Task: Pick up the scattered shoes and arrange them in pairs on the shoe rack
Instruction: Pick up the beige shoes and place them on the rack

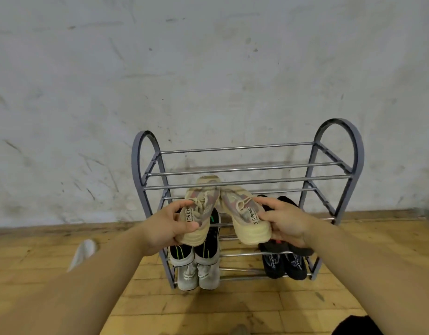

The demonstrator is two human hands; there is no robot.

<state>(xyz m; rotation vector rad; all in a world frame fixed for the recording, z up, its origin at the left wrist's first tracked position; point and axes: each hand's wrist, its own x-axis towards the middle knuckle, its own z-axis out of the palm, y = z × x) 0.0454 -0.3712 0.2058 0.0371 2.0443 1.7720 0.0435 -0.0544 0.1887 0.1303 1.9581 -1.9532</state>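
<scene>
— So, what are the hands doing?

— Each one grips a beige sneaker by its heel. The left hand (171, 226) is closed around the left beige sneaker (201, 209), and the right hand (287, 224) is closed around the right beige sneaker (244, 213). Both shoes are held in the air in front of the grey shoe rack (247, 184), toes pointing toward the wall, just under the front top rail.

— Is the rack full?

— No. A grey pair (196, 267) sits low on the left, a black pair (284, 262) low on the right. The top rails are bare.

— How should the beige pair go on?

— Probably lift both above the top rails, keep them side by side and level, then lower toes first so each sole spans two bars before letting go.
</scene>
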